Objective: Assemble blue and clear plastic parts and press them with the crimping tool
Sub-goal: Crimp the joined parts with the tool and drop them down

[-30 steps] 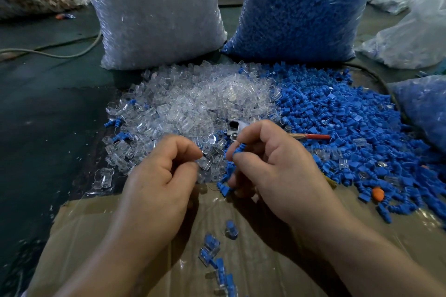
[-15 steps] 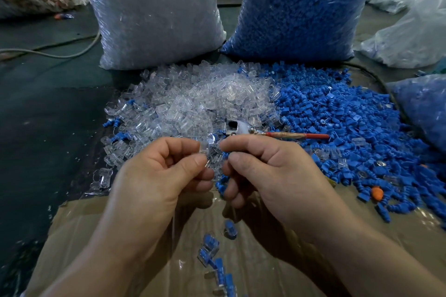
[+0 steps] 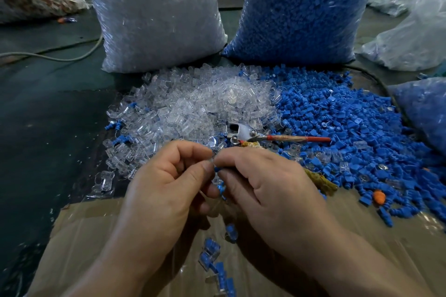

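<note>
step: mating the parts, by my read | left hand (image 3: 166,190) grip pinched on what looks like a clear part (image 3: 212,161) | right hand (image 3: 268,183) grip pinched on blue part (image 3: 217,169), tips meeting over the cardboard (image 3: 84,236) far edge to seat them | crimping tool (image 3: 241,131) head rests on the clear pile (image 3: 193,103), wrapped handle seemingly tucked under right palm, ready for pressing

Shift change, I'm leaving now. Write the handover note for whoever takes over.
Left hand pinches a clear part; right hand pinches a blue part. The two parts are held close together; whether they are joined cannot be told.
Crimping tool sits where the piles meet, its wrapped handle under the right hand.
Done: several joined pieces on the cardboard.
Left: join this pair, crimp it, then work through the clear pile and blue pile.
</note>
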`<state>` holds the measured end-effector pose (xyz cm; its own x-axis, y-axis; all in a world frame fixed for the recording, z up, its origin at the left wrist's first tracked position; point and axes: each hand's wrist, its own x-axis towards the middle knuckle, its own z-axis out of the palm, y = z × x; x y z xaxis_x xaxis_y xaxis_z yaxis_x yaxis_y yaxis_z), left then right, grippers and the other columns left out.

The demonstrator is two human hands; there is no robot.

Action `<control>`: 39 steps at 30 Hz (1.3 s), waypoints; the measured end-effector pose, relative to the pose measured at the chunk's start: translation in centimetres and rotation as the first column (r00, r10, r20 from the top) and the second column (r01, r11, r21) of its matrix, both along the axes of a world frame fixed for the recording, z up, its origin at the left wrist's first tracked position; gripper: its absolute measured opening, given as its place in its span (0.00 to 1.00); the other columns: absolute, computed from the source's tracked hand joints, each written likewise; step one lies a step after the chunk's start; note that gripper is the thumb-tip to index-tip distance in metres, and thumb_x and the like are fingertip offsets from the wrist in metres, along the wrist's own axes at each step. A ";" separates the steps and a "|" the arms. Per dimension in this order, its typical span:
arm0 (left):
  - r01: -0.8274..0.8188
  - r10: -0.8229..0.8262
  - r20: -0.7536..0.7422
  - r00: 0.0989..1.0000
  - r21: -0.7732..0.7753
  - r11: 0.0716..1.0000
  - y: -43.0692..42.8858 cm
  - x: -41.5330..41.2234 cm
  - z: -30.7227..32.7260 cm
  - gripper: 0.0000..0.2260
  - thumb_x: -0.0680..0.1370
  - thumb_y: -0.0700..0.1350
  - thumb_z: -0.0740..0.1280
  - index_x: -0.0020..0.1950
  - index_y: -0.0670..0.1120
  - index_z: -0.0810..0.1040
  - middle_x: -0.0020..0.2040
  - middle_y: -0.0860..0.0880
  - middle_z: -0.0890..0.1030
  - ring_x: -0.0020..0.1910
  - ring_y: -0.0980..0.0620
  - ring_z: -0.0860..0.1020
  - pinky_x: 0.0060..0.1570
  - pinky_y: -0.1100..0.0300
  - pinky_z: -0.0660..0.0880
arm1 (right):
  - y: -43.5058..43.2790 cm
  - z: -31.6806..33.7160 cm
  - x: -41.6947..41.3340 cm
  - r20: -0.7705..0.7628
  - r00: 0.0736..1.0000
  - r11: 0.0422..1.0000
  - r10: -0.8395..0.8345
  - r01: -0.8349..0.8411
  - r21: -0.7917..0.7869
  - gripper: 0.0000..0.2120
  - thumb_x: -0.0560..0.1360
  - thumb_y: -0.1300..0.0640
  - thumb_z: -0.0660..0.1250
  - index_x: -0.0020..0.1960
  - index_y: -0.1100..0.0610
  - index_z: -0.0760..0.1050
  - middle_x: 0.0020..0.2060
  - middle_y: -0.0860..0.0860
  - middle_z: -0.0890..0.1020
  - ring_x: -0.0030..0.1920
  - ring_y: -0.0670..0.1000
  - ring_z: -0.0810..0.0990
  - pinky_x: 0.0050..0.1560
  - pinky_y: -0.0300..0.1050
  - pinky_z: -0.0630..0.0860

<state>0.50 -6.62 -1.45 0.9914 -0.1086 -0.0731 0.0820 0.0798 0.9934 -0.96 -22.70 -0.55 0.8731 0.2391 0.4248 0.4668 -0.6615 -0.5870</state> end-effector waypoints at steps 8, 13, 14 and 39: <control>0.043 -0.043 0.004 0.999 -0.067 0.997 -0.2 -0.1 0.0 0.06 0.69 0.45 0.71 0.44 0.48 0.85 0.34 0.41 0.82 0.30 0.49 0.80 0.25 0.61 0.75 | -0.3 0.5 -0.1 -0.023 1.000 1.000 -0.010 0.009 -0.018 0.09 0.79 0.49 0.60 0.51 0.50 0.77 0.44 0.43 0.79 0.44 0.47 0.79 0.42 0.49 0.76; 0.058 -0.059 -0.011 0.998 -0.072 0.996 -0.1 0.0 -0.2 0.06 0.66 0.43 0.76 0.42 0.49 0.84 0.33 0.43 0.82 0.29 0.49 0.81 0.26 0.61 0.75 | -0.4 1.1 -0.1 -0.062 0.996 0.994 0.062 -0.067 -0.083 0.12 0.79 0.52 0.59 0.58 0.51 0.77 0.49 0.47 0.77 0.48 0.51 0.78 0.45 0.53 0.77; 0.035 -0.036 -0.011 0.999 -0.072 0.997 -0.2 0.0 -0.1 0.07 0.65 0.44 0.75 0.42 0.49 0.83 0.33 0.43 0.81 0.29 0.48 0.80 0.26 0.60 0.75 | -0.6 1.2 0.0 -0.066 0.996 0.988 0.063 -0.072 -0.138 0.13 0.78 0.52 0.59 0.60 0.50 0.76 0.51 0.47 0.76 0.51 0.50 0.77 0.47 0.52 0.77; -0.061 0.049 -0.101 0.994 -0.124 0.990 0.5 0.4 0.1 0.05 0.70 0.43 0.72 0.45 0.50 0.83 0.30 0.45 0.78 0.25 0.50 0.73 0.26 0.56 0.73 | -3.9 2.3 1.5 -0.080 0.954 0.881 -0.288 0.231 -0.413 0.19 0.72 0.37 0.54 0.59 0.43 0.66 0.44 0.39 0.71 0.43 0.42 0.69 0.39 0.35 0.63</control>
<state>0.88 -6.08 -1.31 0.9848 -0.0687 -0.1593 0.1704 0.2113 0.9625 0.52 -26.63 1.77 0.9690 0.1185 0.2167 0.1811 -0.9375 -0.2972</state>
